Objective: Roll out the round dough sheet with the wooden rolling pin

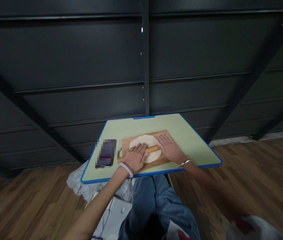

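Note:
A wooden rolling pin (152, 149) lies across a thin, round, pale sheet of dough (141, 138), slanting up slightly to the right. Beneath the dough is a wooden cutting board (126, 142) with a metal handle (119, 152) at its left end. My left hand (135, 158) rests on the left part of the pin, palm down, fingers stretched forward over the dough. On the pin's right end lies my right hand (170, 148), also flat, its fingers extended onto the board. Both palms touch the pin without wrapping round it, and they cover parts of it.
The board sits on a small pale-green table (193, 146) with a blue edge. A phone (106, 153), partly pixelated, lies left of the board. Dark metal panels (94, 50) rise behind the table. Below are my jeans-clad legs (153, 196), a pale crumpled cloth (78, 181) and wooden flooring (41, 196).

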### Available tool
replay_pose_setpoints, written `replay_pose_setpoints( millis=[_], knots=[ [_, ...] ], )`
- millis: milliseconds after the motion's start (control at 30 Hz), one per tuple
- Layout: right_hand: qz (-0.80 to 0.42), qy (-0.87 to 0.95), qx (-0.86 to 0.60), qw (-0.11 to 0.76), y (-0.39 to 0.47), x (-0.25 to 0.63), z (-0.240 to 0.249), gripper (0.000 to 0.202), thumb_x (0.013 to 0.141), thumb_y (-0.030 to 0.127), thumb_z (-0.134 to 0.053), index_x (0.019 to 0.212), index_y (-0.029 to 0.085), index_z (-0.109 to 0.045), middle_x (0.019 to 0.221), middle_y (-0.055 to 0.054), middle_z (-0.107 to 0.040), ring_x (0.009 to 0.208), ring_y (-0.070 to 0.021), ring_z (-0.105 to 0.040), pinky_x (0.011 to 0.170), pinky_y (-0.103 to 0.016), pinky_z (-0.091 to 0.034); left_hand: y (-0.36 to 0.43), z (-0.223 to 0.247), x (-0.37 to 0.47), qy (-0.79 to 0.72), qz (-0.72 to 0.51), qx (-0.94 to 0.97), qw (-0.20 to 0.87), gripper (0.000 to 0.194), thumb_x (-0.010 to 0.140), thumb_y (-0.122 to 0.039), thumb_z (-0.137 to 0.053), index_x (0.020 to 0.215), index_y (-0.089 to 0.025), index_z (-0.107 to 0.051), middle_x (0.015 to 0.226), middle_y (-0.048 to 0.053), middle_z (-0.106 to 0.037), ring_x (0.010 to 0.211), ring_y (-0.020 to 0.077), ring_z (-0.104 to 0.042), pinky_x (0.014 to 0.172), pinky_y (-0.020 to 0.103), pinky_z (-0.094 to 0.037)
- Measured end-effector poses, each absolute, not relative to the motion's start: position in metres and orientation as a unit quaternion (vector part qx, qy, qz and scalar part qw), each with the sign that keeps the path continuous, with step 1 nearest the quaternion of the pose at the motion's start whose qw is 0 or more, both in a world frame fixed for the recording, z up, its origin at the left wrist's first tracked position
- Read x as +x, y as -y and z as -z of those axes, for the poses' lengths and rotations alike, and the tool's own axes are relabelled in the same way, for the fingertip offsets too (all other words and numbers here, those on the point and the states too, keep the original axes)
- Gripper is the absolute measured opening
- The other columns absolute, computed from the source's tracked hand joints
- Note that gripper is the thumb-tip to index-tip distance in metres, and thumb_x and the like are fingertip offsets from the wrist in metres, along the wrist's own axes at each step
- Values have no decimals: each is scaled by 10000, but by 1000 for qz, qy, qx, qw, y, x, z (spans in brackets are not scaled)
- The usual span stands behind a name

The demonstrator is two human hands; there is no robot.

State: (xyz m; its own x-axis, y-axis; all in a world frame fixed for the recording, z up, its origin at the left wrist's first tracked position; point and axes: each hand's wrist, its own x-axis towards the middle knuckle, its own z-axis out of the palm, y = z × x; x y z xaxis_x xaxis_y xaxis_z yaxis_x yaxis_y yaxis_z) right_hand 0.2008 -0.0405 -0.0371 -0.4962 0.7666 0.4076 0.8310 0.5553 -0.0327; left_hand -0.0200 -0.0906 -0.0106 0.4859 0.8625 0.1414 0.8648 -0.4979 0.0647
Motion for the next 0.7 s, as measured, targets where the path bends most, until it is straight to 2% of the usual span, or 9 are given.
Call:
replay_pose_setpoints(
  millis=[167,300,400,600,700],
  knots=[
    [88,830,-506,216,106,211,41,506,956,315,-349,1352,12,-434,1391,-198,-463,1320,-254,-386,1111,-433,-304,90,15,-20,493,86,-866,1,487,967,-328,-295,1396,-112,-377,1443,134,-416,1342,232,-371,1084,403,-330],
    [92,814,-532,212,149,204,43,504,938,279,-384,1365,15,-417,1398,-203,-454,1329,-272,-368,1097,-441,-332,88,17,-18,481,87,-872,1,458,955,-284,-322,1355,-88,-429,1412,152,-455,1323,235,-400,1076,399,-340],
    [104,806,-543,210,171,198,49,531,927,291,-411,1368,-5,-407,1408,-227,-430,1342,-298,-342,1103,-459,-324,94,22,-19,458,111,-882,19,444,950,-274,-340,1351,-112,-438,1400,130,-476,1319,227,-404,1087,405,-327],
    [115,812,-532,211,183,196,57,564,946,330,-382,1388,-20,-364,1453,-233,-355,1380,-292,-266,1105,-460,-321,116,32,-24,457,155,-872,82,494,936,-223,-341,1429,-187,-331,1494,75,-348,1404,225,-238,1130,443,-242],
    [108,816,-526,215,166,197,54,579,956,346,-351,1392,-36,-345,1465,-239,-328,1395,-285,-224,1108,-457,-312,118,33,-25,496,161,-846,114,499,935,-254,-345,1427,-174,-339,1517,99,-289,1419,258,-183,1135,488,-203]
  ],
)
